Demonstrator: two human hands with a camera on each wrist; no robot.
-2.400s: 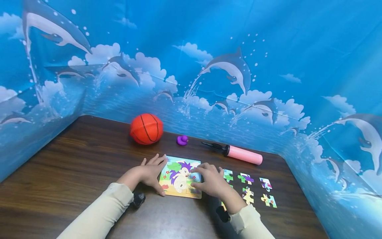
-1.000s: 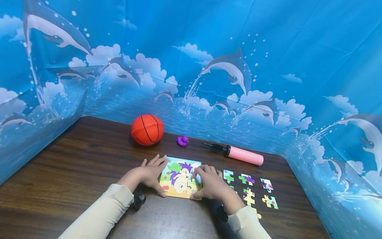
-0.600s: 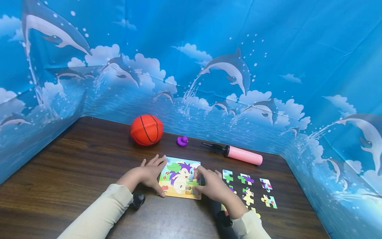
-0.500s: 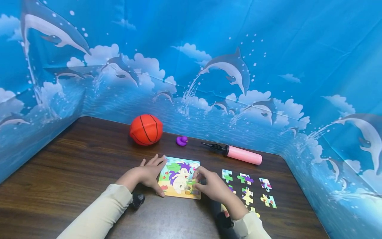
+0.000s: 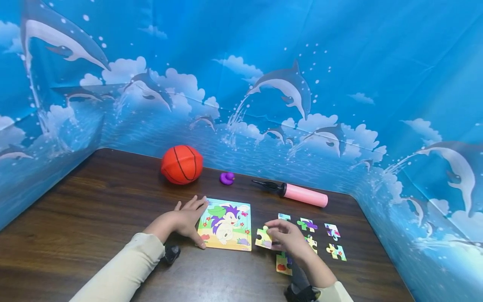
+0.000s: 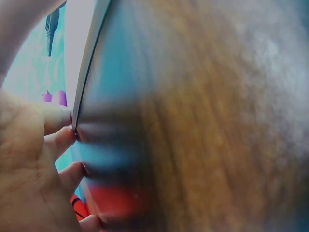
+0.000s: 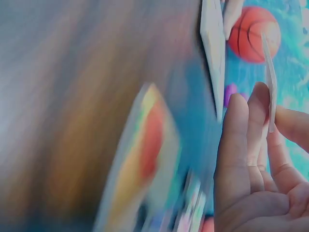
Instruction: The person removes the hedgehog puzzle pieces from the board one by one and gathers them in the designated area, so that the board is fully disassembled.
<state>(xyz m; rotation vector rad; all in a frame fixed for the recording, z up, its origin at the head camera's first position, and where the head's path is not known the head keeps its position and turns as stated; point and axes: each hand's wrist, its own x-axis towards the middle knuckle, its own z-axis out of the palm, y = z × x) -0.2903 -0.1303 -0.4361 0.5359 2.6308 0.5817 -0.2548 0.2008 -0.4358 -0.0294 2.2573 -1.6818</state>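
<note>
A puzzle board (image 5: 225,224) printed with a purple-haired hedgehog lies flat mid-table. My left hand (image 5: 185,220) rests at its left edge with fingers spread, and in the left wrist view the fingertips (image 6: 65,135) touch the board's rim. Just right of the board, my right hand (image 5: 290,239) pinches a yellow-green puzzle piece (image 5: 264,237) between thumb and fingers. The right wrist view catches that piece edge-on, raised off the table. Several loose pieces lie to the right, among them one with a red patch (image 5: 284,265) and one with a flower (image 5: 336,251).
Behind the board sit an orange toy basketball (image 5: 182,165), a purple rubber duck (image 5: 227,178) and a pink hand pump (image 5: 305,195) with a black nozzle. A blue dolphin-print curtain (image 5: 226,84) surrounds the dark wooden table (image 5: 113,201) at the back and sides.
My right hand has lifted the yellow-green piece from the board's lower right corner and carried it right, past the board's edge. The left hand keeps its place at the board.
</note>
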